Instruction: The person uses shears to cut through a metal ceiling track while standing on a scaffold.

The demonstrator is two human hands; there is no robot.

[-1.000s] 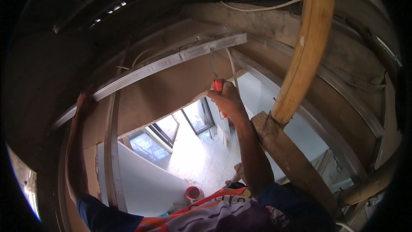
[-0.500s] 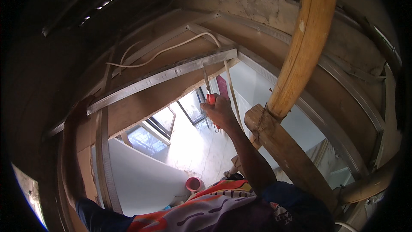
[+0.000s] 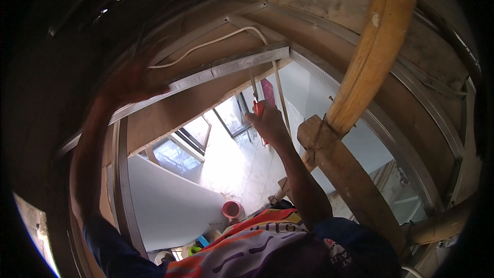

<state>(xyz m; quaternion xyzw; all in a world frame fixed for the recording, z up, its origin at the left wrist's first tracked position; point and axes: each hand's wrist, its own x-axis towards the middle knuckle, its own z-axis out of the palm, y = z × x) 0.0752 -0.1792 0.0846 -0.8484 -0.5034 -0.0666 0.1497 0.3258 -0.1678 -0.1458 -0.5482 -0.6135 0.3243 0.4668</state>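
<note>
Your right hand (image 3: 267, 122) is closing around the red handle of a tool (image 3: 259, 108), whose metal end is pointing up the view toward the channel (image 3: 234, 67). Your left hand (image 3: 135, 86) is looking loosely open, with 1 digit standing out to the right over the channel; it is showing nothing in its grip, though dark and blur are hiding whether it is touching the metal.

The channel is lying with its long axis slanting from lower left to upper right, its squared end sitting up and to the right of the tool. From your right hand it is lying straight up the view, with the tool's tip showing just beside its lower edge; whether they are meeting, you cannot tell from here. Your left hand is being the nearer of the 2, overlapping the channel toward its left part.

A white cord (image 3: 206, 46) is curving above the channel, and a stud (image 3: 123, 175) is running down from its left part. To your right, a pole (image 3: 378, 36) is leaning beside a wooden beam (image 3: 355, 185). Far below, a pink bucket (image 3: 225, 213) is standing on the bright floor (image 3: 257, 175).
</note>
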